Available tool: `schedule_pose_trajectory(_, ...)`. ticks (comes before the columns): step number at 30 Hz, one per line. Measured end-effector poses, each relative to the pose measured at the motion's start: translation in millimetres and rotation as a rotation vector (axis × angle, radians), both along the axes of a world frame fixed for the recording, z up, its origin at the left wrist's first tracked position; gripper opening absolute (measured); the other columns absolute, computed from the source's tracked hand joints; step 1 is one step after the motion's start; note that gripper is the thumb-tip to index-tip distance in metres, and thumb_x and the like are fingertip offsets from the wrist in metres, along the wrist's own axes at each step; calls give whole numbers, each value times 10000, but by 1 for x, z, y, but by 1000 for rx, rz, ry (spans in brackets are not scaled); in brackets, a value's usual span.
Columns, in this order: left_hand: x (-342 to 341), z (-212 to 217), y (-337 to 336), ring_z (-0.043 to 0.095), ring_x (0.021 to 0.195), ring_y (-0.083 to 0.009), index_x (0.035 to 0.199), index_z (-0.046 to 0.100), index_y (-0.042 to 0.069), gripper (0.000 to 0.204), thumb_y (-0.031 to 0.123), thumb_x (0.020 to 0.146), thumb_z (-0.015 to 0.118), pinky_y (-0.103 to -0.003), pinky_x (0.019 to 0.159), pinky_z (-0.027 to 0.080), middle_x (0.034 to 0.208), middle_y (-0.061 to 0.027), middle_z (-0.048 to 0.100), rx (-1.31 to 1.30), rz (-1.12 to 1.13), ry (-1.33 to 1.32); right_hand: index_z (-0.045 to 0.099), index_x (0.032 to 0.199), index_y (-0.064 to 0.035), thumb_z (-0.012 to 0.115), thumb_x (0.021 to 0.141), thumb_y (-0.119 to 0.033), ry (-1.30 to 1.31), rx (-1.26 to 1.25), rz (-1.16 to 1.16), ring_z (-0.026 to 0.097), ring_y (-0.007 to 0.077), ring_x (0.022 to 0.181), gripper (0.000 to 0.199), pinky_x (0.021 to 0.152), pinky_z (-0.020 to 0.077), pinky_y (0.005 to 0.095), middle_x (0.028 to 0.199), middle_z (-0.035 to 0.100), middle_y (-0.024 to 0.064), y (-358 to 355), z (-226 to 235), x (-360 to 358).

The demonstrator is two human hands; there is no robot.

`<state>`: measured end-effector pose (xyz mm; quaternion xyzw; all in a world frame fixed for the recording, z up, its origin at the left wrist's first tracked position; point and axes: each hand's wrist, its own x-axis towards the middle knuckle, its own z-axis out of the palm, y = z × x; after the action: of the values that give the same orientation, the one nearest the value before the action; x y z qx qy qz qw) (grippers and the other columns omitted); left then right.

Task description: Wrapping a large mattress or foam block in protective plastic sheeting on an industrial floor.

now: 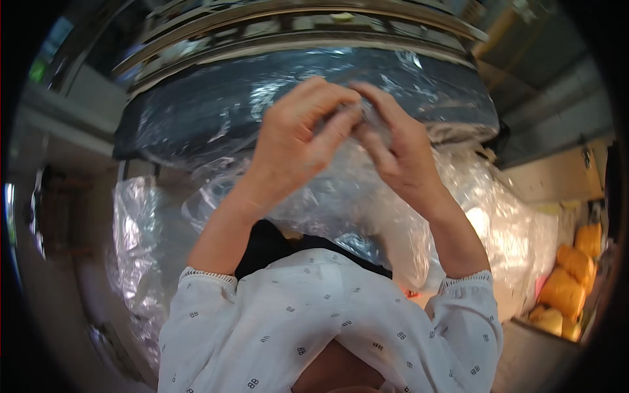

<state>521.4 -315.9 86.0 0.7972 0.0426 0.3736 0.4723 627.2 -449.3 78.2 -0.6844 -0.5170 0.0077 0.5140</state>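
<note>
My left hand and my right hand are raised close together in the middle of the view, fingertips meeting. Both pinch a fold of the clear plastic film between them. The film belongs to a large crumpled clear plastic bag that hangs down in front of my chest. Behind the hands lies a big dark bundle wrapped in shiny plastic, which fills the upper middle. My white patterned sleeves come up from the lower edge.
Metal rails or a frame run across the top behind the bundle. Several yellow-orange packed bags sit in a box at the lower right. More clear plastic hangs at the left. A beige surface lies at the right.
</note>
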Motion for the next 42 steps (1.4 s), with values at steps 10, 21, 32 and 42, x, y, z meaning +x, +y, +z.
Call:
schedule_pose_trajectory(10, -221, -38, 131, 602, 774, -223, 814, 599, -11, 202, -71, 666, 475, -279, 705, 449, 805, -80, 601, 228, 639, 602, 563, 921, -10, 485, 886, 4, -156, -157, -376, 446, 73, 692, 87, 629, 366, 190, 763, 520, 29, -72, -21, 72)
schedule_pose_trajectory(21, -229, 30, 272, 587, 776, -143, 1067, 571, 54, 309, 205, 803, 622, -289, 709, 463, 896, -43, 605, 472, 1059, 274, 505, 818, 5, 493, 925, -112, -242, -292, -317, 375, 78, 658, 158, 584, 344, 224, 686, 420, 31, -35, -29, 138)
schedule_pose_trajectory(32, -152, -90, 190, 391, 1265, -284, 1318, 431, 77, 701, 360, 734, 698, -398, 1021, 303, 1361, -111, 431, 622, 444, 692, 407, 702, 4, 522, 918, -202, -262, -587, -318, 290, 98, 561, 320, 486, 274, 292, 581, 294, 87, -41, -70, 192)
schedule_pose_trajectory(42, -161, -73, 306, 526, 1118, -303, 958, 657, 84, 247, 194, 738, 677, -375, 939, 405, 1171, -116, 588, 815, 518, 505, 455, 675, -14, 551, 887, -210, -480, -476, -493, 369, 272, 493, 304, 482, 343, 341, 571, 433, 165, -37, -98, 190)
